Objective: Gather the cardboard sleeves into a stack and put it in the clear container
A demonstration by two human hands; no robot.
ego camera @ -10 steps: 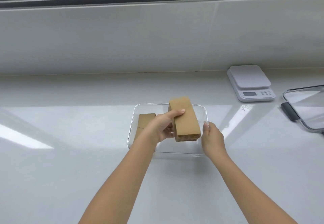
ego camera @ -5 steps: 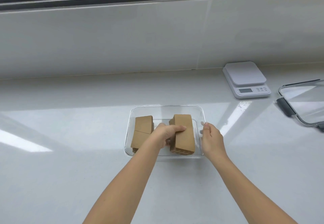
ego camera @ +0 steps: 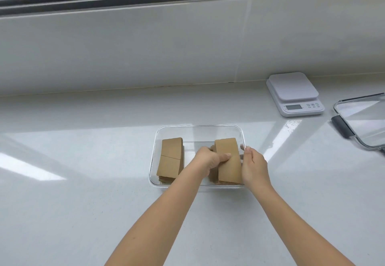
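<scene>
Clear container (ego camera: 242, 134) mid-bench, open gap inside between left sleeve stack (ego camera: 170, 157) and right sleeve stack (ego camera: 227, 161), bare bench (ego camera: 83, 203) from six to nine o'clock, scale (ego camera: 293, 93) and lid (ego camera: 364, 124) blocking two o'clock

White kitchen scale (ego camera: 294, 94) at back R of counter (ego camera: 83, 203); clear lid (ego camera: 362, 122) far R.

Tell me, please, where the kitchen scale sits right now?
The kitchen scale sits far right on the counter against the wall, beyond the clear container and left of the lid.
</scene>
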